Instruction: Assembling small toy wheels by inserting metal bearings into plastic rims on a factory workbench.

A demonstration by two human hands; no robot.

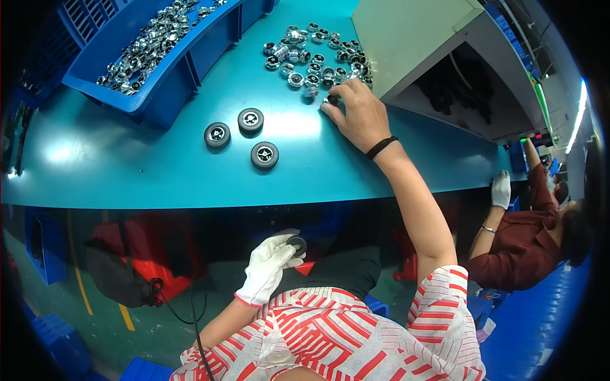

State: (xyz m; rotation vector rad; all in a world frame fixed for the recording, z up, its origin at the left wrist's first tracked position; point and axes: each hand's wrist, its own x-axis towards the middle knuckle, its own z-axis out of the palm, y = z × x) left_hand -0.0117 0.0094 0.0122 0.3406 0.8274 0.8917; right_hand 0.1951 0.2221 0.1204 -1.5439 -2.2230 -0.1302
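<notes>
My left hand (265,268), in a white glove, is held low in front of my body, below the table's front edge. Its fingers are closed around a black rubber tyre (297,244). Over the table, my bare right hand (362,113) pinches a small chrome wheel hub (331,100) between thumb and fingers. It is beside a loose heap of chrome wheel hubs (312,68). Three finished-looking wheels with black tyres lie to the left: one wheel (217,136) at the left, another wheel (251,120) farther back, and a third wheel (264,155) nearest me.
A blue bin (159,95) full of chrome hubs stands at the back left of the teal table (114,171). At the right, a pale machine housing (413,44) with a dark opening borders the hub heap. A co-worker (518,244) wearing a white glove sits farther right.
</notes>
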